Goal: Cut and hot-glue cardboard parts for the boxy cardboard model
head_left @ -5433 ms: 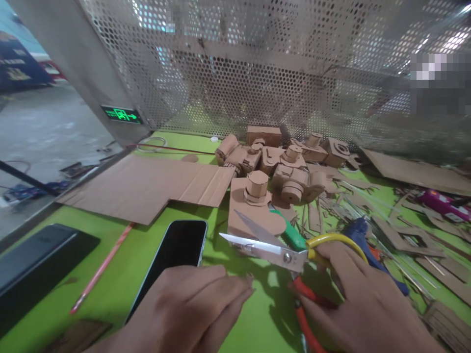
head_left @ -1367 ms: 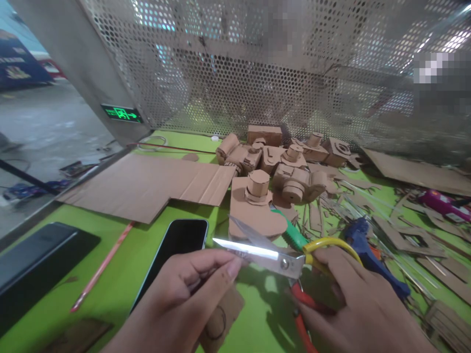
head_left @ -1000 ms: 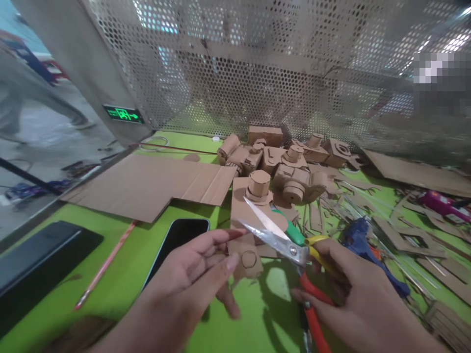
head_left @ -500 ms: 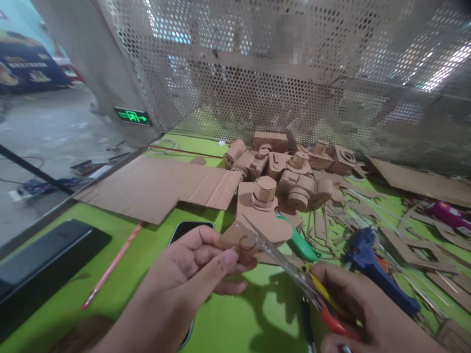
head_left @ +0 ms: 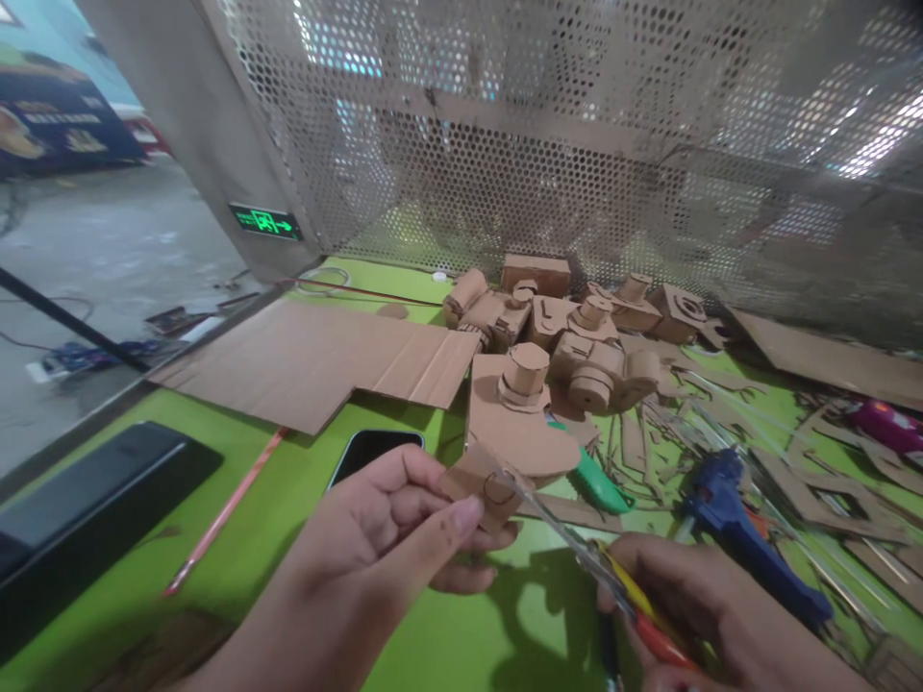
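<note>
- Perforated metal screen (head_left: 548,144) closes off the back of a green counter (head_left: 288,481); at far left an open street and a lit green exit sign (head_left: 265,222) are visible.
- Left hand (head_left: 375,548): fingers (head_left: 458,514) closed in a pinch on one edge of a small cardboard piece (head_left: 480,478), raised above the counter in the centre foreground. The edge grip apparently leaves exposed the face on which a circle is drawn.
- Right hand (head_left: 721,625): fingers closed around the yellow and red handles of the scissors (head_left: 606,577). The blades angle up and to the left, their tips meeting the cardboard piece at the circle; whether the blades are parted cannot be told.
- Within reach: a green-handled cutter (head_left: 598,485) and a blue glue gun (head_left: 742,538) lie to the right among offcut strips, probably for quick pick-up.
- Behind the hands: a dark phone (head_left: 375,450) lies face up, a flat cardboard sheet (head_left: 317,356) is spread at left, and finished cardboard models (head_left: 577,336) are clustered near the screen, away from the cutting area.
- Left margin: a pencil (head_left: 223,514) and a black slab (head_left: 93,490).
</note>
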`<state>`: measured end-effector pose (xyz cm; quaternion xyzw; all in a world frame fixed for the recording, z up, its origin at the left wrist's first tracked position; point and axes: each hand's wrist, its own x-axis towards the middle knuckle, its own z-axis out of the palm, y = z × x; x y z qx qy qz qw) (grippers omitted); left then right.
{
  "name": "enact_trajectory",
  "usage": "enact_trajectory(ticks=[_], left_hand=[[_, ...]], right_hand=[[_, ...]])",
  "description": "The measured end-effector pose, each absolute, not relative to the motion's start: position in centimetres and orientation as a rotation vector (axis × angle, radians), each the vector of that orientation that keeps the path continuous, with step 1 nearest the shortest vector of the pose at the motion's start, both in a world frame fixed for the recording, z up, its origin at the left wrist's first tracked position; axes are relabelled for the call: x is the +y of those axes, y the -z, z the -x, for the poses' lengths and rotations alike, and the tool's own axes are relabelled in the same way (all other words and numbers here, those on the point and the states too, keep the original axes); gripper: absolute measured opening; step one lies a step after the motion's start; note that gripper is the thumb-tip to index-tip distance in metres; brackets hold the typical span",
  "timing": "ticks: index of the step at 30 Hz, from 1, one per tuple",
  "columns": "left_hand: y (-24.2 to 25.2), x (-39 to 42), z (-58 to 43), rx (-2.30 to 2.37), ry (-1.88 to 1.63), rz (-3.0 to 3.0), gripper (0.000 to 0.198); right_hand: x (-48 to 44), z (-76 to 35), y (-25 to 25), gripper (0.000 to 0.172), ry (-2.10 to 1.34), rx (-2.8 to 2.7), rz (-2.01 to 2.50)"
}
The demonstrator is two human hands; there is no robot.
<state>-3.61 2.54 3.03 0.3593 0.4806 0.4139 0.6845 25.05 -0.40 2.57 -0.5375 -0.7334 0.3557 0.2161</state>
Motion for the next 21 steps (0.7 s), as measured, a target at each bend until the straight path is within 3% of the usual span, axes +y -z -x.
enact_trajectory(ticks=[8, 16, 21], left_hand=[[-3.6, 2.7, 3.6, 1.045, -0.932, -0.815, 0.035], [-4.1, 2.6, 3.2, 1.023, -0.805, -0.999, 0.020], [-3.1, 1.6, 4.0, 1.117, -0.648, -1.214, 0.049]], right_hand=[[-0.5, -25.3, -2.5, 0.021, -1.111, -1.967, 1.503], [-0.4, -25.2, -3.3, 0.023, -0.902, -2.099, 1.546], [-0.6, -25.6, -2.9, 0.024, -0.868, -2.149, 1.604]])
